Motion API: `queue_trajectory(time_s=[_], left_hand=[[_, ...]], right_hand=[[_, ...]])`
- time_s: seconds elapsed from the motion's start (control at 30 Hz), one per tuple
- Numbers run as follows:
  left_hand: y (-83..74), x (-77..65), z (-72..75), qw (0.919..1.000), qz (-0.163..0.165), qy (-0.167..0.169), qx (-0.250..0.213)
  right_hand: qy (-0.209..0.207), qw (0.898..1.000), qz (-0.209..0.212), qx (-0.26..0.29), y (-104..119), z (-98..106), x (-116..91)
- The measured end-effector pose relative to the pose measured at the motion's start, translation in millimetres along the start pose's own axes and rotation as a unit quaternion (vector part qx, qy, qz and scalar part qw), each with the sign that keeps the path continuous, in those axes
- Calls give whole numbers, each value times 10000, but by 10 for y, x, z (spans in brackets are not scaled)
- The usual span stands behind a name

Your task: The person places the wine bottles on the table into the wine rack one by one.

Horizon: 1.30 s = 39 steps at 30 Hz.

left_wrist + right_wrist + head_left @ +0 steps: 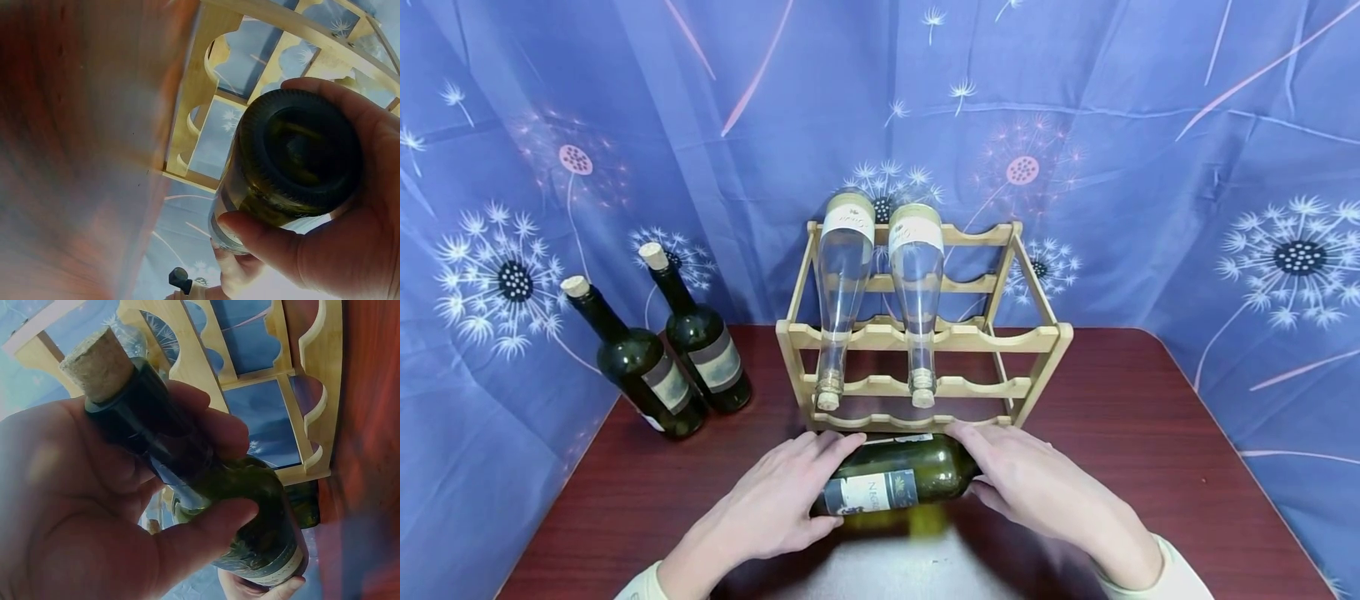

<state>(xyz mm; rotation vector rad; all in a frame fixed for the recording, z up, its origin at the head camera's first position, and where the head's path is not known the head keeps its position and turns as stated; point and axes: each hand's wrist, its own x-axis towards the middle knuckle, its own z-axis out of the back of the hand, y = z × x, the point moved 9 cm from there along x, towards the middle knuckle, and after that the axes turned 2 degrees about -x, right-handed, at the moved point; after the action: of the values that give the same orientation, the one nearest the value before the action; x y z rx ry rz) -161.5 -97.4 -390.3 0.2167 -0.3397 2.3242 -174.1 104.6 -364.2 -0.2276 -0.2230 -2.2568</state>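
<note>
A dark green wine bottle (936, 475) with a blue-and-white label (868, 493) lies roughly sideways above the table, in front of the wooden rack (966, 340). My left hand (782, 496) grips its base end, thumb and fingers on opposite sides; the round ribbed bottom (300, 150) faces the left wrist camera. With my right hand (1045, 483) I hold the neck and shoulder, the neck hidden behind that hand in the head view. A cork (100, 365) plugs the mouth, seen in the right wrist view.
Two clear corked bottles (848, 271) (917, 271) lie side by side on the rack's top tier, necks toward me. Two dark corked bottles (634, 360) (696, 337) stand at the table's left. A blue dandelion-patterned curtain (1120, 167) hangs behind the reddish-brown table (1157, 433).
</note>
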Motion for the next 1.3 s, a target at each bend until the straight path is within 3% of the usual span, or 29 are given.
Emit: queue_trajectory(time_s=[0.33, 0.57, 0.9, 1.3], left_hand=[[-12, -9, -21, 10000, 18, 35, -24], [1, 0, -11, 9997, 141, -39, -216], [18, 12, -16, 9972, 342, 90, -665], [7, 13, -17, 9962, 257, 45, -829]], right_hand=[[223, 9993, -116, -266, 12, -72, -25], [348, 9994, -63, 55, -16, -33, -45], [737, 9958, -319, 449, -123, -2, -105], [873, 9934, -410, 616, -229, 62, -166]])
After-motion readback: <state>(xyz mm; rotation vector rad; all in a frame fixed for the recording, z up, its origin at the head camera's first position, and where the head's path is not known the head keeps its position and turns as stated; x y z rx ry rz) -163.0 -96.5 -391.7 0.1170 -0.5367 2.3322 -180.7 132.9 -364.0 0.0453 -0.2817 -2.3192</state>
